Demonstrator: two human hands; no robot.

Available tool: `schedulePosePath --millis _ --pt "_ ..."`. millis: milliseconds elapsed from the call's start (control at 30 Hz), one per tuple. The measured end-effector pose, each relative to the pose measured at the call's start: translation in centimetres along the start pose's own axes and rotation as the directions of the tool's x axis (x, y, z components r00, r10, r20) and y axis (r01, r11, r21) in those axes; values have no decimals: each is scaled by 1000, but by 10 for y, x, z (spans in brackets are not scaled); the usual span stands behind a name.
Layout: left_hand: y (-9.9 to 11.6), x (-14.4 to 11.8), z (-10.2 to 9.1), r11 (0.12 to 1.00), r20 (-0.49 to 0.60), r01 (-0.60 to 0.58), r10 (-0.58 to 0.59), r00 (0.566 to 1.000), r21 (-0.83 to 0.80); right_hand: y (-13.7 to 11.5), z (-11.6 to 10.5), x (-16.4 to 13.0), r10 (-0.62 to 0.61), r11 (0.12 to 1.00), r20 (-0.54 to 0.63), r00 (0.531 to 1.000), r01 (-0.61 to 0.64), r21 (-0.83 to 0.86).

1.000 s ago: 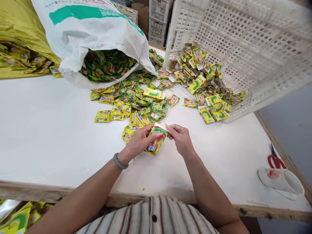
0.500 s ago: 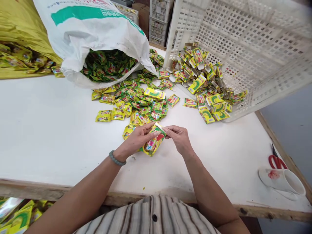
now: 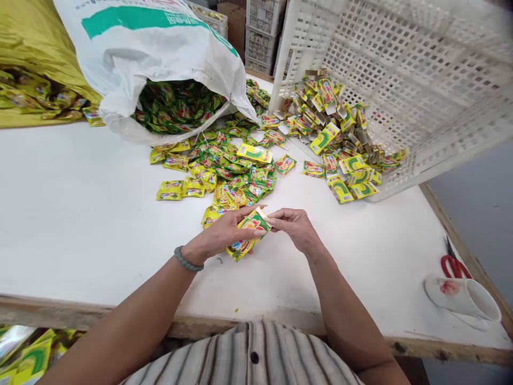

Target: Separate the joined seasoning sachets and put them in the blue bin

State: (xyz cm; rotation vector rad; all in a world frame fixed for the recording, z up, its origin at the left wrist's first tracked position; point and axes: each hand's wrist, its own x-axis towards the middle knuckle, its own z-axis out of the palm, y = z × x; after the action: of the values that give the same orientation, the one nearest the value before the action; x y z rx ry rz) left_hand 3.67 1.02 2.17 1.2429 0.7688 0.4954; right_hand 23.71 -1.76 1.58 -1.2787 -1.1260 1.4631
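A small yellow and green printed carton (image 3: 243,243) is held above the white table in front of me. My left hand (image 3: 224,232) grips it across its body, thumb on the front face, fingers behind. At its upper right end, where a white flap shows, my right hand (image 3: 294,227) pinches with thumb and fingers. Just beyond my left hand lie yellow candy sachets (image 3: 214,214), part of a larger heap of green and yellow sachets (image 3: 224,160). One carton (image 3: 254,153) rests on that heap.
A white sack (image 3: 160,59) lies with its mouth toward me, full of green sachets. Right of it, a white plastic crate (image 3: 401,80) is tipped on its side, with small cartons (image 3: 340,133) spilling out. Red-handled scissors (image 3: 455,266) and a white mug (image 3: 460,297) lie at the right edge.
The carton has shifted slightly left and downward and tilted a little with my left hand. My right thumb and fingers remain at its flap end.
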Motion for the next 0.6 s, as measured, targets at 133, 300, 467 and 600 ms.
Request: schedulePosePath --millis 133,300,467,600 --pt "2 -1 -4 991 70 -60 52 996 116 -2 -2 -2 -42 999 123 991 45 -24" --pt "2 1 -4 973 97 -108 90 991 205 -1 0 -5 -90 986 147 985 109 -128" --pt "0 3 -4 978 90 -95 79 993 186 -5 -2 -9 -75 971 161 984 109 -214" --pt "-2 4 -5 969 97 -126 107 989 211 -12 -5 -13 -101 953 181 978 147 -263"
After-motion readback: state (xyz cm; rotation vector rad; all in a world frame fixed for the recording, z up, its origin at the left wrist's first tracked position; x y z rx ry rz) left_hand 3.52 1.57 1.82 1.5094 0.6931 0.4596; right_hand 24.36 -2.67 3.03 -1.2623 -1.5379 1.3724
